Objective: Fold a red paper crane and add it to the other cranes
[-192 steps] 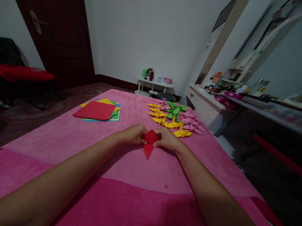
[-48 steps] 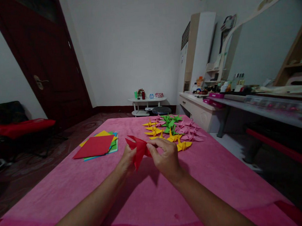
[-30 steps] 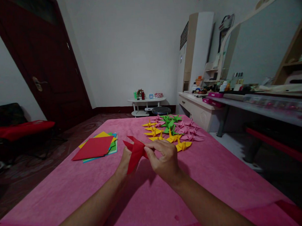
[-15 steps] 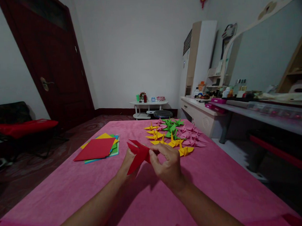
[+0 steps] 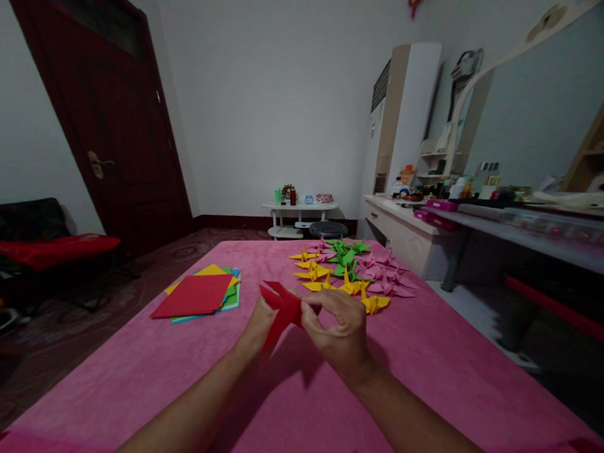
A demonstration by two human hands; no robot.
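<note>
A partly folded red paper crane [image 5: 284, 313] is held up above the pink-covered table [image 5: 189, 385]. My left hand [image 5: 259, 325] grips it from the left, with most of its fingers hidden behind the paper. At the right end of the fold, my right hand [image 5: 340, 325] pinches the paper between thumb and forefinger. Beyond the hands sit several yellow paper cranes [image 5: 314, 271], green ones [image 5: 346, 251] and pink ones [image 5: 384, 269]. To the left lies a stack of square paper sheets with a red sheet [image 5: 192, 296] on top.
A dressing table [image 5: 406, 215] with a mirror and many small items stands along the right. Against the far wall is a small white stand [image 5: 281, 211]. A folding chair with a red seat [image 5: 53, 249] is at the left, near a dark red door [image 5: 107, 121].
The view has shifted slightly, so most things appear a little further right. Both hands keep their hold on the red paper, whose left flaps look slightly narrower.
</note>
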